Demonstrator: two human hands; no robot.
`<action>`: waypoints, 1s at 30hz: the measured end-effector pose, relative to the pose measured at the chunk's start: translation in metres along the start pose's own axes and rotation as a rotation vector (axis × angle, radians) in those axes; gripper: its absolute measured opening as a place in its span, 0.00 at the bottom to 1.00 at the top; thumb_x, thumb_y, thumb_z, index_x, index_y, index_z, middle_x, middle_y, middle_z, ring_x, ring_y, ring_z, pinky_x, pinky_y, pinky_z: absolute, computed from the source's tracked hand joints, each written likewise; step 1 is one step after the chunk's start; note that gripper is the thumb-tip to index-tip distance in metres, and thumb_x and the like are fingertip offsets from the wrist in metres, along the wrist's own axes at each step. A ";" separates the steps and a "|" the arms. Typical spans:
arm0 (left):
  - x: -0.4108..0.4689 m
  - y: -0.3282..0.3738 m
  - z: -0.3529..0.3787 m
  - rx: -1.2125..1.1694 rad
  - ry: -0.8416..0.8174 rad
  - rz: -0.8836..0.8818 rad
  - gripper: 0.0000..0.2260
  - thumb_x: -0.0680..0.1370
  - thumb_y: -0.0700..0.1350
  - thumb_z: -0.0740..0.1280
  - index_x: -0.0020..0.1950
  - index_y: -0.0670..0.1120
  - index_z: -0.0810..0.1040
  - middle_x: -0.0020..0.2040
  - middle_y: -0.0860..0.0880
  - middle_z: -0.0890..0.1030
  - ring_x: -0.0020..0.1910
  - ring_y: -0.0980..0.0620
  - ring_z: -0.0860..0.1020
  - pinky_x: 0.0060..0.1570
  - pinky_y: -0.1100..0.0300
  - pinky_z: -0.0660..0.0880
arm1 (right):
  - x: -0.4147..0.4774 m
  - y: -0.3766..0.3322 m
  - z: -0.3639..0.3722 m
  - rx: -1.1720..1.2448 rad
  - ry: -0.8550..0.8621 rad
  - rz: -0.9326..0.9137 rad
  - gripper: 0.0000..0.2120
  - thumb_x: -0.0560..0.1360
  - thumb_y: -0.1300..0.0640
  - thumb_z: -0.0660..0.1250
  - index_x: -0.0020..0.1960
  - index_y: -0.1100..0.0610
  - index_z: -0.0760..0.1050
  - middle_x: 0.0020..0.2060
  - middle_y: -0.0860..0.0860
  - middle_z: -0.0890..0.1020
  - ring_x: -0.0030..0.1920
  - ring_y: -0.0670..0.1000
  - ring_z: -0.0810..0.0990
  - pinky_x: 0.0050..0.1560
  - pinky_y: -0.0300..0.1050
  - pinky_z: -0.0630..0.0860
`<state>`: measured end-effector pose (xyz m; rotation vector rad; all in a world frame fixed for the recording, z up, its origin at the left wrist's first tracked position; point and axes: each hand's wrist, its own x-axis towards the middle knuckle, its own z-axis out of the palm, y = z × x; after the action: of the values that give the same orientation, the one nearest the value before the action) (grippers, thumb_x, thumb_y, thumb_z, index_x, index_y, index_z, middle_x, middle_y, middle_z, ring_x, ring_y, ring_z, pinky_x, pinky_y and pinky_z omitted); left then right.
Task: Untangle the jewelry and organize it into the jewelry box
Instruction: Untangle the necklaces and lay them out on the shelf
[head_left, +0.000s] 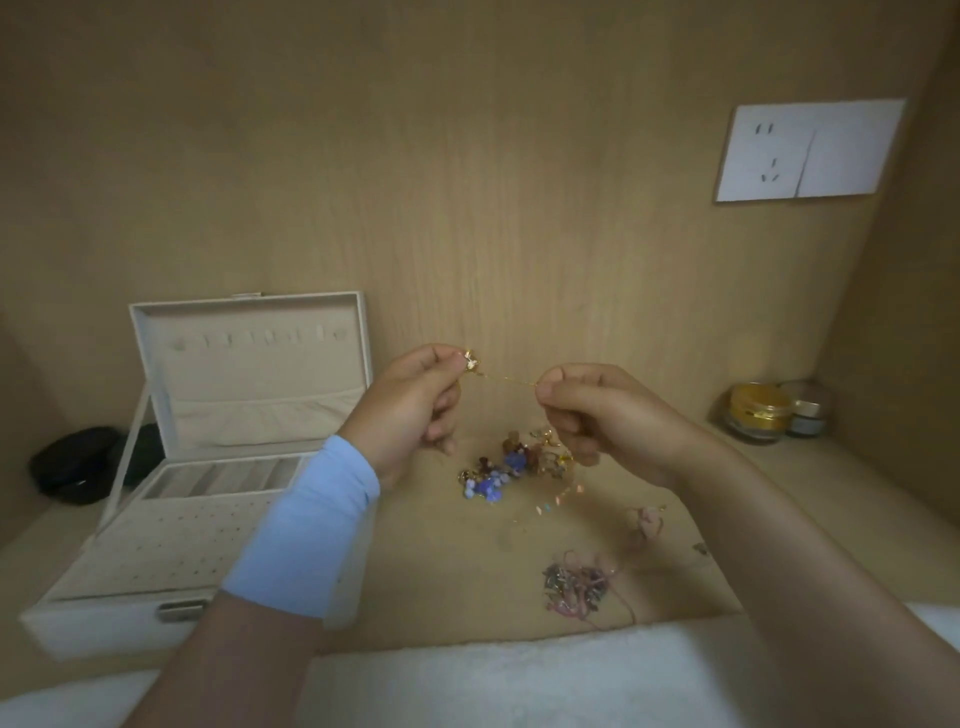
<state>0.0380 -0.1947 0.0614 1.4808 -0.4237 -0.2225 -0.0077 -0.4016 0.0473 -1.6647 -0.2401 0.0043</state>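
Head view is showing a thin gold chain (506, 379) being held taut in the air between the two hands. The left hand (410, 410) is pinching a small gold charm (471, 359) at the chain's end between thumb and forefinger, with the other fingers curling loosely beneath. The right hand (592, 415) is pinching the chain further along between thumb and forefinger, the remaining fingers folding into the palm. Below the right fingers the chain seems to be trailing down toward a bead tangle (514, 465) lying on the shelf just under both hands; blur is hiding where it ends.

Judging by this, the untangling step is under way, with one chain being drawn out of the clump. The next move is likely calling for a gentle pull and for tracing the strand to its snag before carrying it to the jewelry box (244, 300), which is standing open well to the left of the left fingers. A cord tangle (576, 582) is waiting nearer the person, below the right wrist.

No writing is showing legibly: the socket plate (810, 150) is bearing only slots, and the jars (761, 413) are showing no readable label.
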 end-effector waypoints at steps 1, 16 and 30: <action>0.000 0.001 -0.001 0.137 0.017 0.020 0.06 0.83 0.43 0.60 0.47 0.46 0.74 0.27 0.52 0.63 0.22 0.55 0.60 0.23 0.64 0.67 | 0.000 0.001 -0.005 -0.075 0.004 0.012 0.08 0.73 0.54 0.69 0.42 0.59 0.75 0.29 0.52 0.69 0.25 0.50 0.63 0.27 0.40 0.59; -0.007 0.005 -0.023 0.945 -0.291 -0.143 0.06 0.75 0.51 0.73 0.49 0.51 0.83 0.30 0.59 0.75 0.28 0.63 0.71 0.33 0.69 0.68 | 0.002 0.010 -0.025 0.055 -0.024 0.025 0.20 0.76 0.53 0.68 0.28 0.53 0.66 0.28 0.52 0.68 0.27 0.52 0.65 0.30 0.43 0.68; 0.002 -0.022 -0.009 0.142 -0.121 -0.073 0.04 0.76 0.39 0.70 0.42 0.43 0.78 0.30 0.48 0.68 0.26 0.54 0.68 0.30 0.62 0.74 | -0.024 0.005 -0.062 0.010 0.122 0.105 0.03 0.78 0.62 0.67 0.46 0.59 0.80 0.32 0.49 0.72 0.31 0.48 0.69 0.33 0.43 0.73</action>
<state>0.0463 -0.1893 0.0394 1.6291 -0.4915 -0.3470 -0.0212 -0.4670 0.0464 -1.6596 -0.0598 -0.0168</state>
